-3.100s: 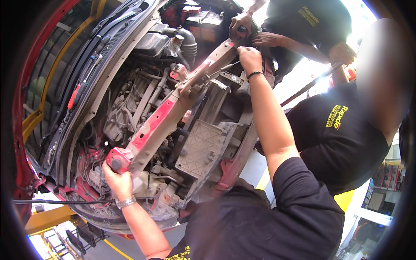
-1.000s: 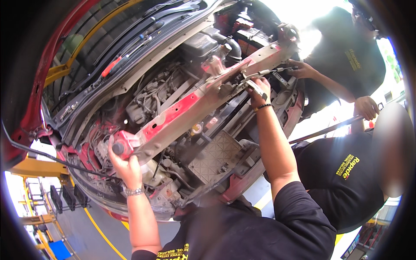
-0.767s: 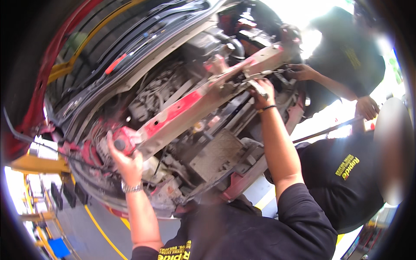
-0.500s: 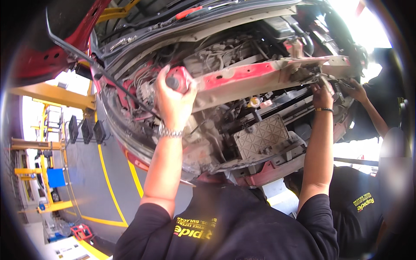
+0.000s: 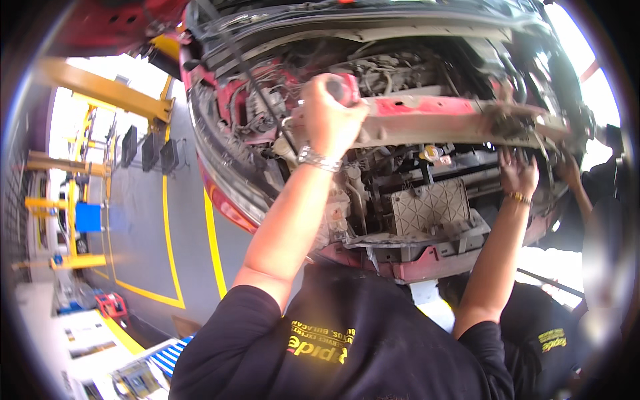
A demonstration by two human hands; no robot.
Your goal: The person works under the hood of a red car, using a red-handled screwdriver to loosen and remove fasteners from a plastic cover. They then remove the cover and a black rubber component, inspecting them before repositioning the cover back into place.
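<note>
My left hand point(image 5: 332, 123), with a metal watch at the wrist, is closed around a red object with a dark round end point(image 5: 348, 92). Its kind is unclear, and my fingers hide part of it. This hand is at the left part of a dusty red crossbeam point(image 5: 433, 127) that spans the front of a car's engine bay. Under the beam's right part, my right hand point(image 5: 519, 175) reaches up with its fingers stretched and apart. Their tips are close to the beam's underside, and whether they touch it I cannot tell. A bracelet circles that wrist.
Another person's hand point(image 5: 570, 175) is at the right front corner of the car. Below the beam sits a ribbed, dusty panel point(image 5: 430, 207). A thin prop rod point(image 5: 257, 83) slants across the left side. Yellow lift posts point(image 5: 107, 87) stand at the left.
The view has shifted, so the car and my hands appear farther right. My right hand's fingers have opened under the beam. My left hand keeps its grip on the red object.
</note>
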